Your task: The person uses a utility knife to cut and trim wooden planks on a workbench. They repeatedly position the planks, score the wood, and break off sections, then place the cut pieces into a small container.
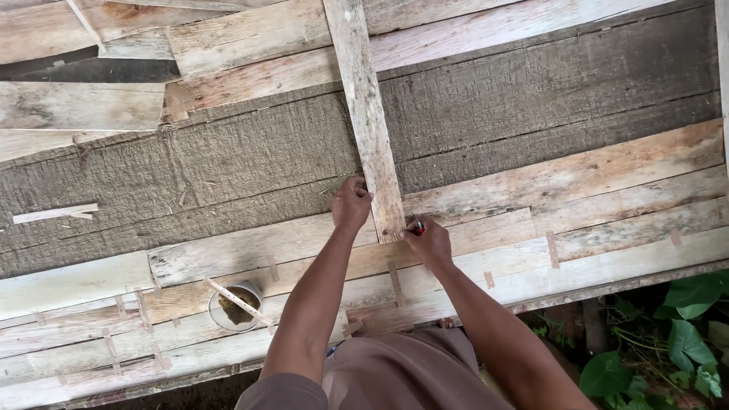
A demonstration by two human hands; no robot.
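**2 hands at the lower end of a wooden slat**

Here, a person looks down at a wall or floor of rough wooden boards. 1 pale, narrow slat lies across these boards, from the top edge of the view down to the middle, a little tilted.

The left hand rests against the left edge of the slat near its lower end. Its fingers are curled and they touch the wood, but I cannot tell if they really grasp the slat or only press on it.

The right hand is just beside the lower end of the slat, on its right side. It is closed around a small red tool, of which only the tip shows, so the kind of tool is not clear. The tip is at the bottom corner of the slat.

Lower left, a small round tin with brown contents stands on the boards, and a thin stick lies across it. Green leaves show at the lower right, beyond the edge of the boards.
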